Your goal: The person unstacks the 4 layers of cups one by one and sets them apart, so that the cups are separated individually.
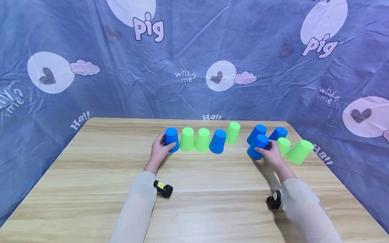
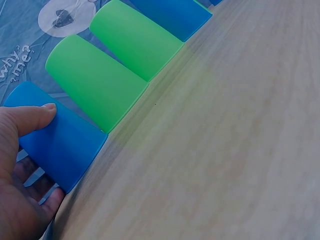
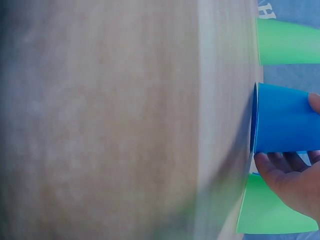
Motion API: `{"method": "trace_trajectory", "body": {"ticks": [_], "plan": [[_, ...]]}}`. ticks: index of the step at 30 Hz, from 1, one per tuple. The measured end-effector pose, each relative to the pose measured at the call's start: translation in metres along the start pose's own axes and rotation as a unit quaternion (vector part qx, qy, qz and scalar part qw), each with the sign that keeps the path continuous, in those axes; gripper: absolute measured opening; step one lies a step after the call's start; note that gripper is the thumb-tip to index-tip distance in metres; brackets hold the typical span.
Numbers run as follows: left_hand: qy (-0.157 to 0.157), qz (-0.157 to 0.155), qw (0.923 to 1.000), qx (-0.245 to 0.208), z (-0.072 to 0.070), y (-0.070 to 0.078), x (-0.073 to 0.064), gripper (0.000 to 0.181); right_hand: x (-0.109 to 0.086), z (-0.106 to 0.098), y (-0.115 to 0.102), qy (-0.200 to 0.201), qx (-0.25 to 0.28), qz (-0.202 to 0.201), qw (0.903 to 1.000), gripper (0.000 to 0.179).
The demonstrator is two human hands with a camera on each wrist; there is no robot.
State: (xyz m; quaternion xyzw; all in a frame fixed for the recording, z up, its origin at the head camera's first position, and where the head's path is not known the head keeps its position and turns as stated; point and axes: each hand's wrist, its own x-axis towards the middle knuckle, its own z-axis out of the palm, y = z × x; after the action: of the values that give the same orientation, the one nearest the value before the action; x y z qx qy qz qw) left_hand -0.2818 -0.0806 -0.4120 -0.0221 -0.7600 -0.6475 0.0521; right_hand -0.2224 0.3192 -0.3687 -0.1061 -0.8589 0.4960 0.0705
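My left hand (image 1: 159, 150) holds an upside-down blue cup (image 1: 171, 138) at the left end of a row. In the left wrist view, the thumb lies on the near side of that blue cup (image 2: 62, 140) and the other fingers go behind it. Beside it stand two green cups (image 1: 187, 139) and another blue cup (image 1: 217, 141), all upside down. On the right, my right hand (image 1: 273, 156) grips a second blue cup (image 1: 257, 147), which leans slightly. Its dark open rim shows in the right wrist view, where the blue cup (image 3: 282, 119) seems just off the table.
A green cup (image 1: 233, 132) stands farther back. Behind and beside the right hand are two blue cups (image 1: 278, 133) and two green cups (image 1: 300, 152). The wooden table (image 1: 194, 202) meets a blue printed cloth (image 1: 158, 87) behind. Both wrists carry small black cameras (image 1: 164, 189).
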Motion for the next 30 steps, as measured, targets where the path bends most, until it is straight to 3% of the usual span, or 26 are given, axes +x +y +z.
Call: {"method": "trace_trajectory", "body": {"ticks": [6,13,20,30], "plan": [[-0.001,-0.003,1.0000,0.000,0.000,0.001,-0.001,0.064,-0.004,-0.002,-0.003,-0.007,0.007,0.009,0.9999,0.074],[-0.003,-0.003,1.0000,0.003,0.000,0.000,-0.001,0.064,-0.004,-0.001,-0.002,-0.004,0.016,0.020,0.9997,0.082],[-0.002,0.000,1.0000,0.000,0.000,0.001,-0.001,0.064,-0.004,-0.001,-0.005,0.003,0.026,-0.009,0.9996,0.081],[-0.001,-0.004,1.0000,-0.004,0.000,0.002,-0.001,0.064,-0.003,-0.006,-0.022,0.016,0.030,-0.015,0.9993,0.074]]}}
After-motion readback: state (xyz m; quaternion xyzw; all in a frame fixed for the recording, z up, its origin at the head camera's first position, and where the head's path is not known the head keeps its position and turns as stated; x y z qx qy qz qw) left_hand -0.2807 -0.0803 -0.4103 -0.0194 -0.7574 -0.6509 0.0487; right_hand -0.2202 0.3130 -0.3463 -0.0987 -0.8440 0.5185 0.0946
